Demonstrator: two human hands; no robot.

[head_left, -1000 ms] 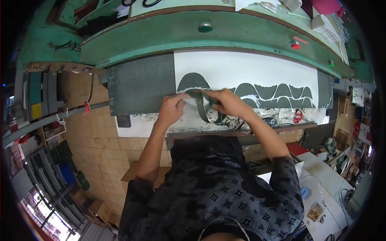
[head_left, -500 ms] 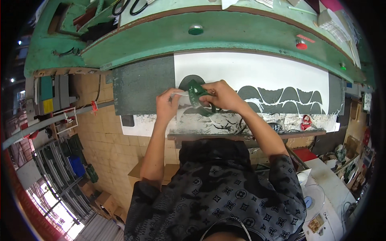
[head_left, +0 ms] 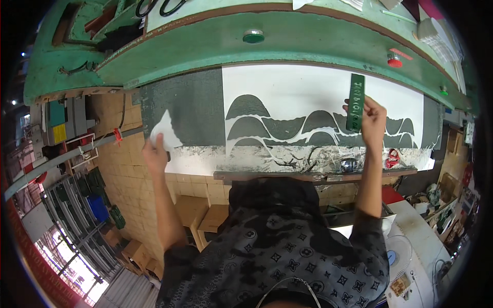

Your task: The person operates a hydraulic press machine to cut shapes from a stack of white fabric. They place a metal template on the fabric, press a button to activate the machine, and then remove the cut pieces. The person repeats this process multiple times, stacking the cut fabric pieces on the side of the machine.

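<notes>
My left hand (head_left: pixel 156 153) pinches a white cut piece (head_left: pixel 167 129) with a pointed top, over the left end of the dark grey board (head_left: pixel 185 102). Out to the right, my right hand (head_left: pixel 374 119) grips a green cutting die (head_left: pixel 355 102); its flat side with pale handwriting shows. The die is above the white sheet (head_left: pixel 292 90), which lies across the board. Rows of arch-shaped openings run along the sheet's near part, leaving thin white strips with the board showing through. Of the right hand, some fingers are hidden behind the die.
A green machine beam (head_left: pixel 195 54) spans the far side, with a green button (head_left: pixel 253 36) and a red button (head_left: pixel 394 60). Dark scraps and a red-handled tool (head_left: pixel 393 158) lie on the near ledge. Cardboard boxes (head_left: pixel 190 208) stand below, and a fan (head_left: pixel 395 256) is at lower right.
My hands have parted from the sheet's left side. The left moved left with a white piece; the right carried the green cutting die right. More arch openings at the sheet's left now show.
</notes>
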